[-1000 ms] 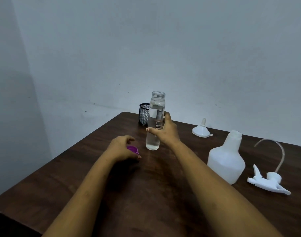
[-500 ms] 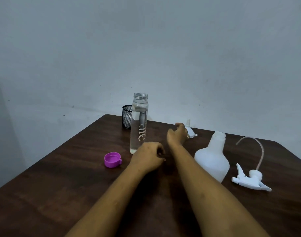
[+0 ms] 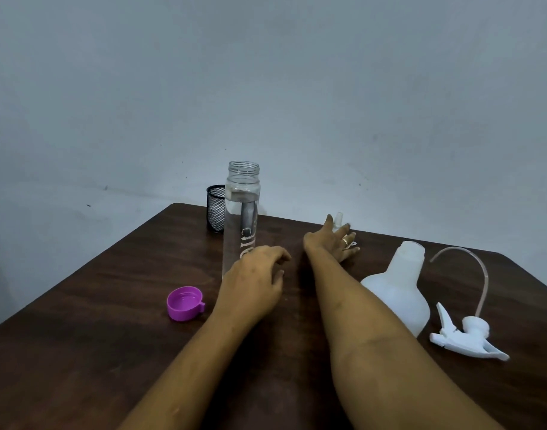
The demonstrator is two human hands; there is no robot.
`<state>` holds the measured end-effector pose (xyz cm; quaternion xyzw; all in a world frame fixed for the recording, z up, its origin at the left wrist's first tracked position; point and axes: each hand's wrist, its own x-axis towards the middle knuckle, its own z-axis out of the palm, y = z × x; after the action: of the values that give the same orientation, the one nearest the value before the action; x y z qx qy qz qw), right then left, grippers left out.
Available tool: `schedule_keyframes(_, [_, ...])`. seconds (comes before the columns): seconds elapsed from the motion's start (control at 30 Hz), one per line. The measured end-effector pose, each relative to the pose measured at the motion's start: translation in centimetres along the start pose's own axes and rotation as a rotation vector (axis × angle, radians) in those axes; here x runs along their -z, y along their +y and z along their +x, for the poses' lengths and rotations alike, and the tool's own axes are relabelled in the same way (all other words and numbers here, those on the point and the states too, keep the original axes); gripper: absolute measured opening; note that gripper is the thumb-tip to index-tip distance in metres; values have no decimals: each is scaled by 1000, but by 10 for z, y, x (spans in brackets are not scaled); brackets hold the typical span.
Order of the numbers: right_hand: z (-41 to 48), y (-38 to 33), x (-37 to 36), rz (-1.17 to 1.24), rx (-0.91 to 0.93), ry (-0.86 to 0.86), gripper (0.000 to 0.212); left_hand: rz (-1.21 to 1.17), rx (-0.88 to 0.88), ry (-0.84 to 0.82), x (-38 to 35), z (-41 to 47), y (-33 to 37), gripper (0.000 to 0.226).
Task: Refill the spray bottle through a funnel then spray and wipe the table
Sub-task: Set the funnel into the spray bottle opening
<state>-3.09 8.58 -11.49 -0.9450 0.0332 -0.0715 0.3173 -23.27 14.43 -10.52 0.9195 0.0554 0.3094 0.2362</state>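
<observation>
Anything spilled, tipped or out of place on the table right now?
Nothing stands out. The water bottle and spray bottle stand upright and uncapped; the purple cap and trigger head lie beside them. No visible spill.

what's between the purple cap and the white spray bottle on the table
In the head view, the person's two forearms cross that stretch: the left hand nearest the purple cap, then the right forearm beside the white spray bottle. Otherwise only bare table.

My table (image 3: 110, 352) is dark brown wood grain. The cap (image 3: 184, 303) is bright purple, the mesh cup (image 3: 215, 209) black, the spray bottle (image 3: 399, 293) and trigger head (image 3: 464, 336) white, its tube (image 3: 470, 268) pinkish, the wall (image 3: 266, 88) grey-blue.
</observation>
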Motion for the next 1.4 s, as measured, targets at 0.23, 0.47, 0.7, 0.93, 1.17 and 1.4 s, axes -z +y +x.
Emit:
schedule_keyframes(0.23, [8,-6,-10,-46,3,48,64,28,-46,22,-1,-1,-4,25])
schedule_keyframes(0.47, [-30,-21,7,34,99,84,64,49,-62,46,-1,-7,-1,27])
schedule_keyframes(0.7, [-87,-27,86,207,371,94,49,-21,-17,94,2,-20,6,27])
schedule_keyframes(0.93, [-115,-4,207,568,316,32,49,-319,71,6,-6,-35,34,26])
schedule_keyframes(1.17, [-113,60,278,933,66,-269,32,-396,59,-190,-37,-27,84,68])
schedule_keyframes(1.4, [-99,78,267,878,-29,-354,34,-465,136,-260,-79,-24,105,94])
